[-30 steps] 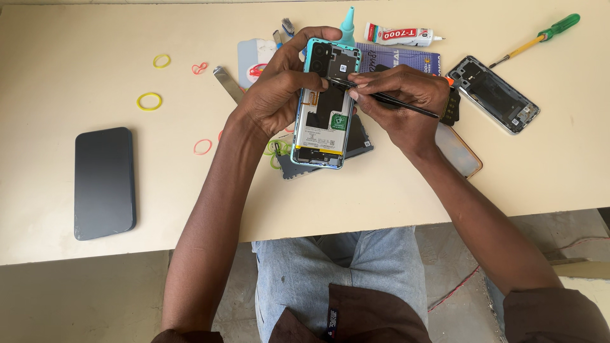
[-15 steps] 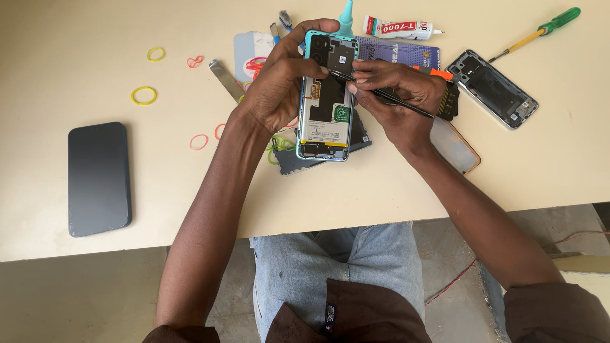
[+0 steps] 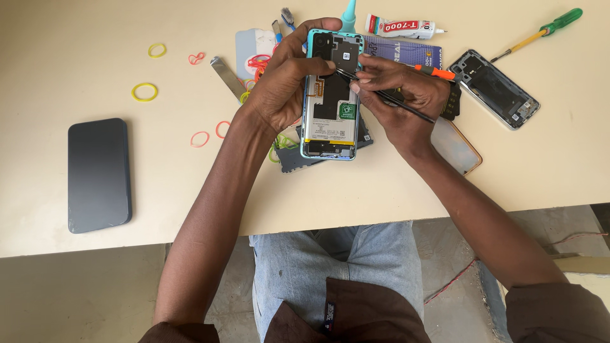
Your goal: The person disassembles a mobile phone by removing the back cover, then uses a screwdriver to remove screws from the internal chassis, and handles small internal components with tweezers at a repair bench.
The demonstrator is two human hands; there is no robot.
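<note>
Cream table (image 3: 95,286), opened teal phone (image 3: 330,95) under our hands.

Well left of our left hand (image 3: 283,89) lies a dark phone (image 3: 98,174). That hand wraps closed round the teal phone's left edge, holding it above the table. Our right hand (image 3: 400,95), just right of it, pinches a thin black tool (image 3: 387,96), tip on the phone's upper part. Rubber bands (image 3: 145,92) scattered left.

One head cam, looking steeply down, close over the table (image 3: 445,184), lap at bottom edge.
</note>
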